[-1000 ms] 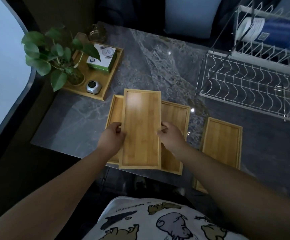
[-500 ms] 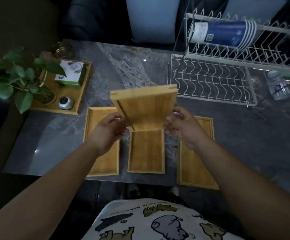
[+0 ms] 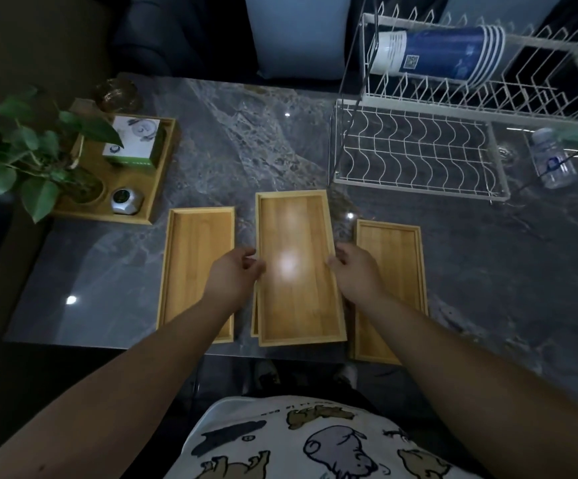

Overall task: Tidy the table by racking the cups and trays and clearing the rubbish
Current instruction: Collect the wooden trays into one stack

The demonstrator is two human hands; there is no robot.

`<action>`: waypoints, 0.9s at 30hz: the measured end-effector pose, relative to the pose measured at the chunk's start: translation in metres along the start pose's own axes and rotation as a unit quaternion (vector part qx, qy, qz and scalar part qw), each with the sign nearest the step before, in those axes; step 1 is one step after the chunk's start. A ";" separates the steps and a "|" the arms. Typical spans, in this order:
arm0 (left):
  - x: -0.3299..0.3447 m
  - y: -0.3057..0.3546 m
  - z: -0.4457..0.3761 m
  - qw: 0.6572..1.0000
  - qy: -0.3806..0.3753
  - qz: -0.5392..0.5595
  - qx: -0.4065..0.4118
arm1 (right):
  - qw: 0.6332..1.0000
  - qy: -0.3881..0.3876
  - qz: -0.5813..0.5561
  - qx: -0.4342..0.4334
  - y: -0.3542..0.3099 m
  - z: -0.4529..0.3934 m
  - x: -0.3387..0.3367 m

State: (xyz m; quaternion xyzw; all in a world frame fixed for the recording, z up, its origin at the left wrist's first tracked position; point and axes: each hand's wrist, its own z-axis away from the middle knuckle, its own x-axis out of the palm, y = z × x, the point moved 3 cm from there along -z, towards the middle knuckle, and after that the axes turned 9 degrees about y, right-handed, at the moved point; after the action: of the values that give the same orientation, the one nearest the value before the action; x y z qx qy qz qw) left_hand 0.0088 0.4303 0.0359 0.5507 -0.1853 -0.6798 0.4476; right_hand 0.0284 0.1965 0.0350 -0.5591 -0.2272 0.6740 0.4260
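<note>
I hold the middle bamboo tray (image 3: 297, 267) by its long edges: my left hand (image 3: 234, 274) and right hand (image 3: 355, 273) each have fingers curled onto a side rim. It sits flat, over another tray whose edge shows at its lower left. A left tray (image 3: 190, 257) and a right tray (image 3: 393, 271) lie flat on the marble table (image 3: 246, 150). The white wire dish rack (image 3: 415, 157), lower tier empty, stands beyond on the right. Recommendation: keep even pressure, tip the tray on edge, seat it between two wires, clear of the stacked blue paper cups (image 3: 436, 55) above.
</note>
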 end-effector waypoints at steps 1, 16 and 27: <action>0.004 -0.002 -0.002 0.999 0.001 -0.032 0.013 | 0.999 0.008 0.029 -0.012 0.001 0.002 0.006; 0.030 -0.009 -0.026 0.979 0.024 -0.200 0.040 | 0.983 0.032 0.177 0.028 0.014 -0.010 0.036; 0.031 -0.010 -0.020 0.997 0.031 -0.069 -0.034 | 0.993 0.025 0.080 0.085 0.017 -0.006 0.042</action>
State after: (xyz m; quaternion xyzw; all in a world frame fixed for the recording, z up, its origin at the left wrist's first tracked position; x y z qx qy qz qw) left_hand 0.0237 0.4153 0.0036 0.5671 -0.1095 -0.6977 0.4238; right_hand 0.0284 0.2216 -0.0034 -0.5539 -0.1133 0.7088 0.4219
